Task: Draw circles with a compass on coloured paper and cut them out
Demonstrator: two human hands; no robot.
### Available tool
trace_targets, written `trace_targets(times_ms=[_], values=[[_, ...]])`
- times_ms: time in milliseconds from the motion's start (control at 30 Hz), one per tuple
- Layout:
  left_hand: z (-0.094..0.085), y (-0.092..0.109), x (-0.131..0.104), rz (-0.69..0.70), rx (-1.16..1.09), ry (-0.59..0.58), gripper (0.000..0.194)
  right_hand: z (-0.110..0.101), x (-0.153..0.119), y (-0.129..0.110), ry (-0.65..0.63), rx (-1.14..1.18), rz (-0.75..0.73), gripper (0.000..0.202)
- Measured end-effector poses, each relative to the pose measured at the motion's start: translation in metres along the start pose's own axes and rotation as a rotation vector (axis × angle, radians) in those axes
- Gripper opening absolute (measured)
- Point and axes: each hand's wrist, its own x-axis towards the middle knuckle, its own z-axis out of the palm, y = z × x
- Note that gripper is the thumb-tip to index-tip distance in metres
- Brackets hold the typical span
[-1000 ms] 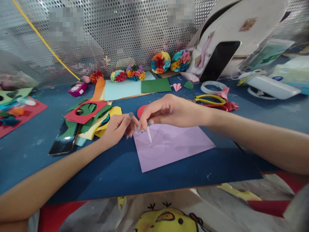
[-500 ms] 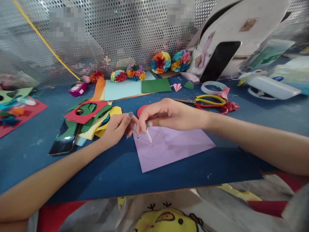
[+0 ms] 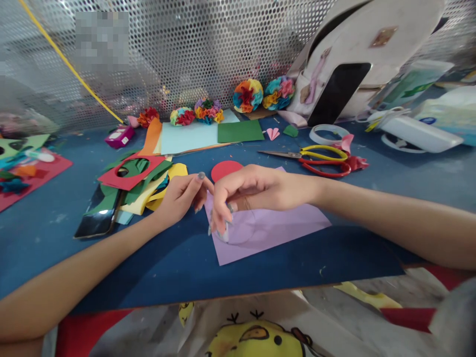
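A sheet of purple paper (image 3: 282,218) lies near the table's front edge, with a thin circle drawn on its left part. My right hand (image 3: 253,191) is closed, bent over that circle, fingers pinching a small white pointed drawing tool (image 3: 223,234). Its tip is by the circle's lower left line, and the fingers hide most of it. At the paper's upper left corner, my left hand (image 3: 186,193) is loosely curled, thumb against the forefinger, fingertips at the sheet's edge. A red paper disc (image 3: 226,170) lies just behind my right hand.
Scissors (image 3: 320,157) and a roll of tape (image 3: 329,134) lie behind my right forearm. Paper scraps (image 3: 136,173) partly cover a phone (image 3: 98,223) on the left. Paper flowers (image 3: 248,95) line the perforated screen. A bag (image 3: 372,44) with a phone (image 3: 340,94) against it stands behind.
My right hand has moved a little toward me, taking the tool's tip from the circle's middle to its lower left line. More of the red disc shows. My left hand stays put.
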Motion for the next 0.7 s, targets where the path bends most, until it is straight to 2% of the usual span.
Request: trace_targets(times_ms=[233, 533, 700], values=[[-0.001, 0.0, -0.001, -0.006, 0.028, -0.007, 0.059, -0.002, -0.003, -0.007, -0.062, 0.032, 0.07, 0.016], [-0.002, -0.002, -0.002, -0.012, 0.021, -0.024, 0.059, -0.008, -0.003, -0.015, -0.089, -0.156, 0.082, 0.019], [-0.002, -0.002, -0.001, 0.005, 0.019, -0.016, 0.059, -0.006, -0.001, -0.01, 0.035, -0.165, 0.091, 0.014]])
